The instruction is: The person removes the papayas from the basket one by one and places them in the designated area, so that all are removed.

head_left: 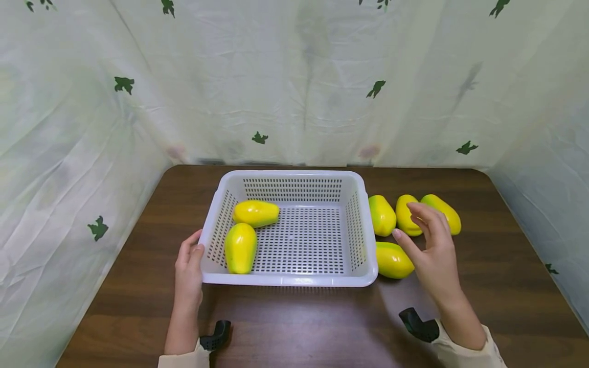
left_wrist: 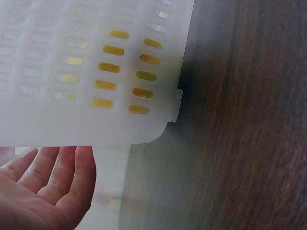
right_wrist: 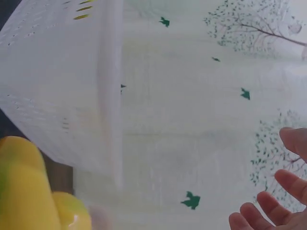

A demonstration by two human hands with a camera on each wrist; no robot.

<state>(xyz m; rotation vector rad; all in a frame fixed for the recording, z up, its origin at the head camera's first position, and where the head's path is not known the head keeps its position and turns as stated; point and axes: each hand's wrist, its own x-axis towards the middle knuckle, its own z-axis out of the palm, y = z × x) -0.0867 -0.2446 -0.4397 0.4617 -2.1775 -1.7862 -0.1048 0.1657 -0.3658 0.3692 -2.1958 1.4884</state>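
Note:
My left hand (head_left: 187,266) touches the left rim of a white perforated plastic basket (head_left: 299,280), its fingertips right at the edge. In the left wrist view, fairly straight fingers (left_wrist: 72,179) reach up to that rim, their tips hidden by it. Two glossy yellow-green fruits shaped like papayas lie in the basket's left part, one crosswise fruit (head_left: 255,213) behind one lengthwise fruit (head_left: 241,249). My right hand (head_left: 434,255) hovers over the fruits at the basket's right, thumb and fingers spread apart, holding nothing. Below it are a front fruit (head_left: 393,260) and a back fruit (head_left: 407,214).
Two more such fruits, a left fruit (head_left: 382,215) beside the basket wall and a right fruit (head_left: 444,212), complete the back row. Everything stands on a dark brown wooden table (head_left: 303,322). A pale curtain (head_left: 276,92) with green leaf prints hangs behind and along both sides.

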